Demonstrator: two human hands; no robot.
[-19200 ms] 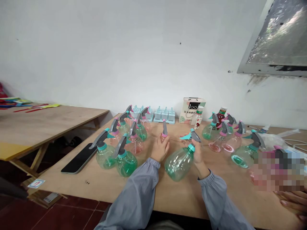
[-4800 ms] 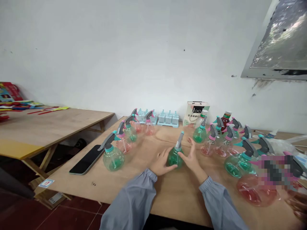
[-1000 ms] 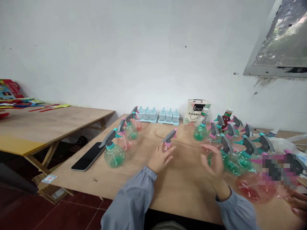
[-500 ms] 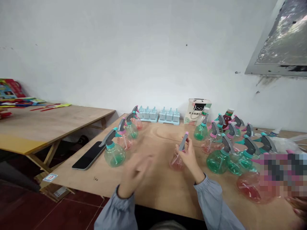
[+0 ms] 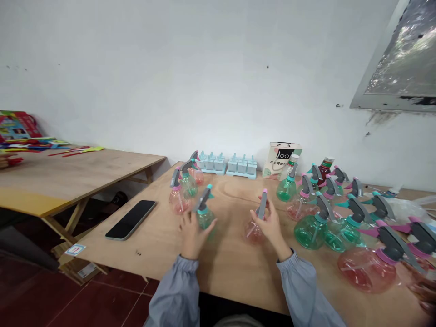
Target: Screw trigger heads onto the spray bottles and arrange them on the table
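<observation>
My left hand (image 5: 191, 232) is wrapped round the body of a green spray bottle (image 5: 205, 214) with a grey and teal trigger head, near the front middle of the wooden table (image 5: 231, 268). My right hand (image 5: 271, 225) grips a pink spray bottle (image 5: 254, 230) at its neck, just right of centre. Both bottles stand upright, a hand's width apart. A pink bottle (image 5: 177, 200) and a green bottle (image 5: 188, 183) remain in a row to the left.
Several green and pink spray bottles (image 5: 327, 222) crowd the table's right side. A black phone (image 5: 131, 219) lies near the left edge. Blue ice moulds (image 5: 227, 164) and a small carton (image 5: 281, 161) stand by the wall. Another person's fingers (image 5: 422, 295) show at bottom right.
My left hand swung left, took the green bottle from the left row and brought it toward the middle. My right hand kept hold of the pink bottle.
</observation>
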